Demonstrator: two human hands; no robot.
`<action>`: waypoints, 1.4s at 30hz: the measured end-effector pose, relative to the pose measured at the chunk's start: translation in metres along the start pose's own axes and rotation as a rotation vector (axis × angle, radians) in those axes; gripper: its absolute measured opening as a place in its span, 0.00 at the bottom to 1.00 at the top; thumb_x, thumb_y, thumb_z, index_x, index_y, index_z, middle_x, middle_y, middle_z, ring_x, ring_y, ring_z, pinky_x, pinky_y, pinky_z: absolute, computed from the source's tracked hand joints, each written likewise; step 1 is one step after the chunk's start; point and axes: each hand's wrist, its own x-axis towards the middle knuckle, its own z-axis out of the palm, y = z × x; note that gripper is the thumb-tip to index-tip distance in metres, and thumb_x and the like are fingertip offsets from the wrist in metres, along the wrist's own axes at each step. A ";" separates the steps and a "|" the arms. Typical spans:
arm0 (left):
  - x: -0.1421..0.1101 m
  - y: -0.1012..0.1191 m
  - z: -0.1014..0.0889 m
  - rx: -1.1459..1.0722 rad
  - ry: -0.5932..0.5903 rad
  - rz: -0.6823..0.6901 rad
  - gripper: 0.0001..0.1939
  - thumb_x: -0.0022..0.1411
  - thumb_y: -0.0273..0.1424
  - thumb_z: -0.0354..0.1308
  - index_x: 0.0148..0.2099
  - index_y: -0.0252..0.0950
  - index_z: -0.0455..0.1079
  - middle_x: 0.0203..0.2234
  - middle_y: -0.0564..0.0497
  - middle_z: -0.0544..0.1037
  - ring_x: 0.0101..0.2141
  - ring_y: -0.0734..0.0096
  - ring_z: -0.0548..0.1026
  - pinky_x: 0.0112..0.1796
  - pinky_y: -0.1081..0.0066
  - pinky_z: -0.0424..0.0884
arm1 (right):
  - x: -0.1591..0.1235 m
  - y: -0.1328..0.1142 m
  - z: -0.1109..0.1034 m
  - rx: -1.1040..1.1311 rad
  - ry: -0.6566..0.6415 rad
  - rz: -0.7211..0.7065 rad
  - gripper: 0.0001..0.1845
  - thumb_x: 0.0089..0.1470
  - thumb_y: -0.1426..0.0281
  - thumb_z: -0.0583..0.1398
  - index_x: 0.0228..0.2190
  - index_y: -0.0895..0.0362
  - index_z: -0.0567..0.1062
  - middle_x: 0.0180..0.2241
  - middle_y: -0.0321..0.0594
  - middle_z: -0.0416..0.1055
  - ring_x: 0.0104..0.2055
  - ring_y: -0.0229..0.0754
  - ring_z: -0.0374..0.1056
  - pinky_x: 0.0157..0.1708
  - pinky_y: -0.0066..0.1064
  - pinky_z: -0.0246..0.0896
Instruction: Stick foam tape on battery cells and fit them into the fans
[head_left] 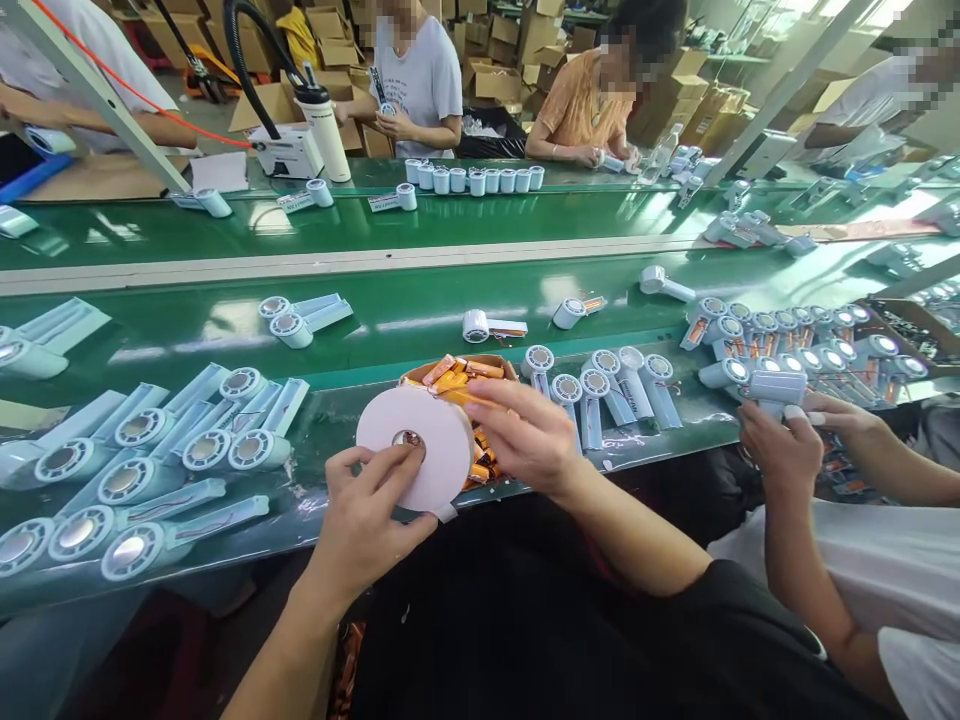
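Note:
My left hand [367,510] grips a wide white roll of tape [417,443] from below, with fingers curled round its lower edge and thumb near the core hole. My right hand [525,430] hovers just right of the roll, fingers bent over an open cardboard box [457,365] of small orange batteries [461,378]. Whether those fingers pinch anything is hidden. Both hands are at the near edge of a green conveyor table [390,320].
Several pale blue handheld fan bodies [172,450] lie in rows to my left, with more fan bodies [600,385] to my right. A neighbour's hands [787,440] hold a fan part at the right. Other people work across the belt amid cardboard boxes.

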 end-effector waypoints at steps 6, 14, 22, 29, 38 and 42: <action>0.006 -0.015 -0.013 0.163 -0.039 0.135 0.20 0.64 0.27 0.65 0.58 0.38 0.77 0.45 0.48 0.87 0.43 0.52 0.70 0.48 0.53 0.62 | 0.001 0.012 -0.016 0.602 -0.276 0.746 0.28 0.59 0.71 0.70 0.61 0.49 0.79 0.58 0.44 0.81 0.54 0.49 0.82 0.56 0.46 0.81; 0.018 0.006 -0.004 0.156 0.142 0.093 0.24 0.65 0.37 0.71 0.60 0.36 0.76 0.37 0.47 0.85 0.38 0.56 0.70 0.42 0.57 0.61 | 0.002 0.003 0.008 0.901 0.176 1.093 0.24 0.51 0.65 0.77 0.50 0.51 0.83 0.48 0.42 0.86 0.53 0.52 0.82 0.58 0.50 0.79; 0.043 0.030 0.027 -0.092 -0.376 -0.023 0.37 0.60 0.48 0.73 0.67 0.43 0.74 0.57 0.44 0.82 0.53 0.48 0.73 0.53 0.51 0.64 | 0.043 0.093 -0.055 0.757 0.650 0.727 0.08 0.57 0.70 0.73 0.38 0.46 0.85 0.40 0.28 0.84 0.45 0.31 0.82 0.49 0.21 0.78; 0.032 -0.073 0.010 -0.090 -0.221 -0.461 0.24 0.75 0.45 0.54 0.63 0.40 0.77 0.57 0.42 0.82 0.58 0.51 0.76 0.62 0.50 0.71 | -0.025 0.066 -0.060 0.640 0.422 0.952 0.20 0.50 0.67 0.77 0.42 0.41 0.78 0.41 0.31 0.86 0.43 0.44 0.85 0.38 0.33 0.84; -0.035 -0.139 -0.008 0.487 -0.330 -0.382 0.18 0.68 0.26 0.53 0.54 0.35 0.81 0.48 0.34 0.83 0.49 0.41 0.77 0.49 0.47 0.77 | -0.067 0.076 -0.115 0.506 0.483 1.134 0.25 0.43 0.62 0.80 0.24 0.51 0.69 0.34 0.37 0.85 0.32 0.50 0.84 0.25 0.34 0.82; 0.058 -0.142 0.036 0.342 -0.371 -0.092 0.23 0.67 0.22 0.54 0.61 0.38 0.78 0.55 0.36 0.80 0.58 0.45 0.73 0.57 0.49 0.75 | -0.029 0.095 -0.097 0.574 0.367 1.050 0.26 0.45 0.62 0.80 0.42 0.45 0.76 0.36 0.34 0.86 0.35 0.47 0.85 0.33 0.35 0.83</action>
